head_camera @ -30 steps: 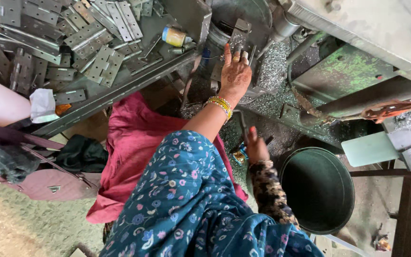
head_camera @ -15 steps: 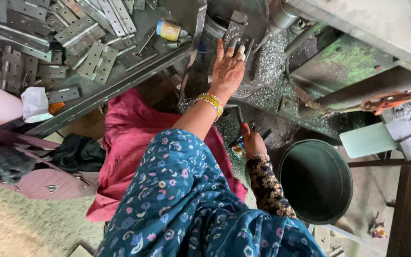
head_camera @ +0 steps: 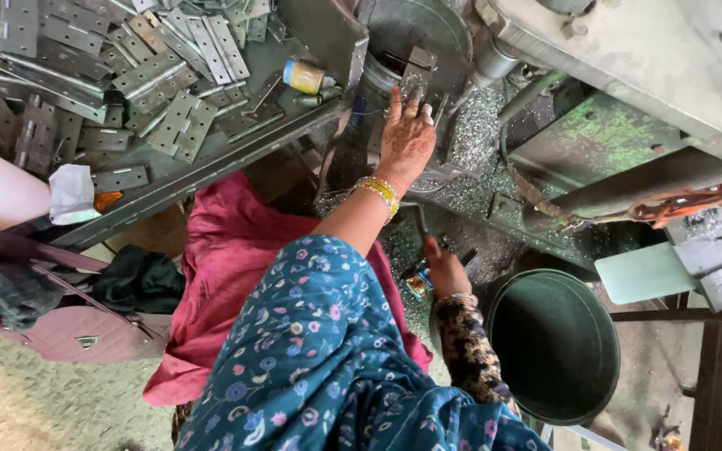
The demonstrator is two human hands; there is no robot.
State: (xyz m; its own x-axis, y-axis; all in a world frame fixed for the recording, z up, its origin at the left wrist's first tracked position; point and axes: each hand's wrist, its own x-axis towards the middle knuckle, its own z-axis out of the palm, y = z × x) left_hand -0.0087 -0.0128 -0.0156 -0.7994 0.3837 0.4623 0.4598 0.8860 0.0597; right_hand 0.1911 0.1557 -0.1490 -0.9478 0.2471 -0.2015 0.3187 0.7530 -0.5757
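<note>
- Left hand [head_camera: 405, 138] up at the machine, palm down, fingers [head_camera: 395, 102] spread and laid on a small grey metal plate [head_camera: 419, 71] held upright at the machine's work spot; looks like pressing or steadying it, not a wrapped grip.
- Yellow bangles [head_camera: 377, 191] on that wrist; blue floral sleeve [head_camera: 311, 334] runs down from it.
- Right hand [head_camera: 444, 271] lower, beside the machine base, fingers closed round a thin dark handle [head_camera: 420, 221] that sticks up from the fist; cannot tell what the handle belongs to.
- Metal plate sits just in front of a round grey drum [head_camera: 415, 29], touching the left fingertips.
- Metal shavings [head_camera: 474, 134] thick on the machine bed right of the left hand, more spilling down towards the right hand.
- Worktop [head_camera: 202, 171] upper left, piled with flat hinge plates [head_camera: 160, 79]; small yellow-and-blue spool [head_camera: 304, 77] lies near its right end, close to the left hand.
- White crumpled cloth [head_camera: 71, 192] on the worktop's near edge, well apart from both hands.
- Dark green bucket [head_camera: 555, 344] just right of the right forearm.
- Red-pink cloth [head_camera: 227, 276] over the lap under the left arm.
- Left arm crosses over the view of the machine front, hides part of it.
- Rusty orange lever [head_camera: 687, 202] far right, well apart.
</note>
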